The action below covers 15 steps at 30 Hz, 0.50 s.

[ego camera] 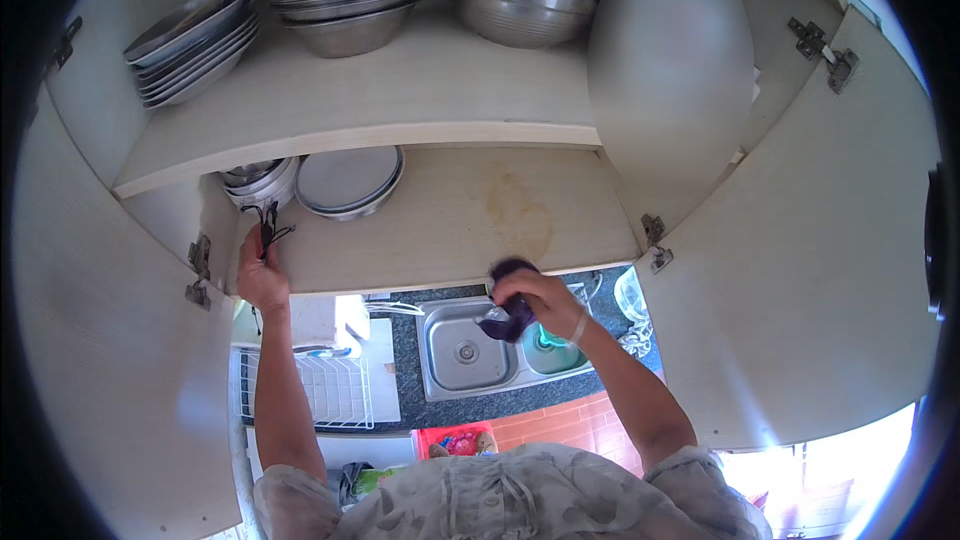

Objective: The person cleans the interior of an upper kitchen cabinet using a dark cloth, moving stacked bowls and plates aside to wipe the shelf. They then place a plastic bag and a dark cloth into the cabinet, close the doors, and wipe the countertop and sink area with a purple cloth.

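My left hand [262, 281] holds a small bundle of black cable or cord [267, 231] upright at the left end of the lower cabinet shelf, just below some stacked bowls [259, 184]. In my right hand [538, 296] is a bunched dark purple cloth [510, 322], gripped at the shelf's front edge above the sink. A yellowish-brown stain [521, 214] marks the shelf [442, 240] beyond that hand. White dishes with dark rims [349, 178] stand stacked near the left side.
Metal bowls [525, 7] and stacked plates [191, 52] fill parts of the upper shelf [375, 101]. A blurred rounded object [671, 67] hangs close at upper right. Open cabinet doors [795, 270] flank both sides. Below are a steel double sink [469, 375] and a white wire rack [337, 390].
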{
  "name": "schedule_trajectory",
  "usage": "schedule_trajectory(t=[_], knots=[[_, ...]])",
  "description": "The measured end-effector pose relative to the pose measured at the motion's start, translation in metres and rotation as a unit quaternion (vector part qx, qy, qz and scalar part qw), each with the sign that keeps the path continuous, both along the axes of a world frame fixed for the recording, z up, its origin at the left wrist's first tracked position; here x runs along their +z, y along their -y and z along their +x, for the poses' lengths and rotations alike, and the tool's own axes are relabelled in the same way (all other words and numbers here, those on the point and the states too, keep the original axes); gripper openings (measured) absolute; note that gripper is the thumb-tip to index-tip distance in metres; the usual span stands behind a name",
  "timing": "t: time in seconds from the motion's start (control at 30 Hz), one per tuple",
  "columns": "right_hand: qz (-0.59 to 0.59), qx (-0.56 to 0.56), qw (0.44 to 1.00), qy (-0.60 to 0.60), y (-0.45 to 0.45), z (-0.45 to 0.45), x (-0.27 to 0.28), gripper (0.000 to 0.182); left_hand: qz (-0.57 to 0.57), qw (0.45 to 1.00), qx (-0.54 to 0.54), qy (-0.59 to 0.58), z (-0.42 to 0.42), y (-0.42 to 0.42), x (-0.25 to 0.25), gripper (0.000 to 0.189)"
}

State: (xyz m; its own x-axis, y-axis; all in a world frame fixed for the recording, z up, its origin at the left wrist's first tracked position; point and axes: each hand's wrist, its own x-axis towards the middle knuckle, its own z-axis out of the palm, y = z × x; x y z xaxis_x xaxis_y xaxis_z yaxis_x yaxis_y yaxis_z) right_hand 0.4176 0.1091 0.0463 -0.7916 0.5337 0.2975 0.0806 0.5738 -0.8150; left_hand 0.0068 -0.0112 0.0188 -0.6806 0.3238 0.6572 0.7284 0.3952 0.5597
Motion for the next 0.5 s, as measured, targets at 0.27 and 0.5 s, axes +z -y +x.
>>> schedule_trajectory(t=[0.27, 0.5], knots=[[-0.390, -0.171, 0.862, -0.273, -0.018, -0.004, 0.023, 0.016, 0.017, 1.000, -0.018, 0.011, -0.004, 0.000, -0.004, 0.035], [0.242, -0.232, 0.934, 0.127, -0.078, -0.075, 0.002, 0.050, 0.001, 1.000, -0.020, -0.017, -0.003, -0.004, -0.004, 0.035]])
